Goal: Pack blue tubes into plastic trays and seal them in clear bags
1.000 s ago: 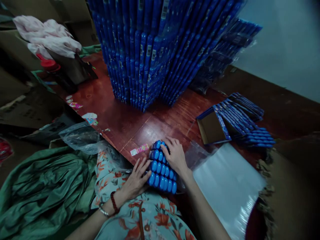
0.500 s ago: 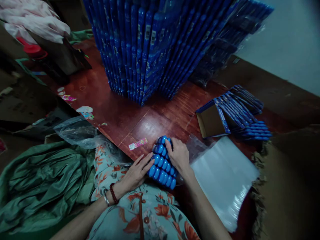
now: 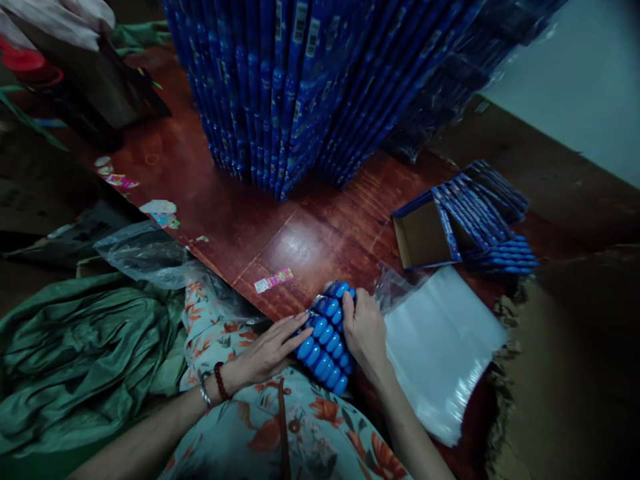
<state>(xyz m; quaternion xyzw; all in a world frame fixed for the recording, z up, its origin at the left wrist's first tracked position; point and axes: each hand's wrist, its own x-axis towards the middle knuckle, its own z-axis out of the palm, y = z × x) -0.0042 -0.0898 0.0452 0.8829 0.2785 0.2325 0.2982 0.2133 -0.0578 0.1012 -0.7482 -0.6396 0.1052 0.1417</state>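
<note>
A stack of blue packs [image 3: 323, 340] with shiny rounded bulges in rows stands tilted at the table's near edge, against the patterned clothing. My left hand [image 3: 273, 347] holds its left side, the fingers fairly straight and their tips on the bulges. My right hand [image 3: 366, 327] is closed round its upper right side, with the thumb on top. The right fingers are mostly hidden behind the stack. Just right of my right hand lies a pile of clear plastic bags [image 3: 445, 353]. What is printed on the packs cannot be read.
Tall stacks of blue packs [image 3: 285, 100] stand at the back of the red-brown table [image 3: 225, 240]. An open box [image 3: 425, 233] with blue packs leaning by it lies right. A red-lidded bottle [image 3: 75, 107] stands far left. Torn cardboard [image 3: 565, 373] borders the right; green cloth [image 3: 90, 360] lies left.
The stack of blue packs has shifted slightly right and towards me and turned a little, with both hands still on it. The view has also moved slightly.
</note>
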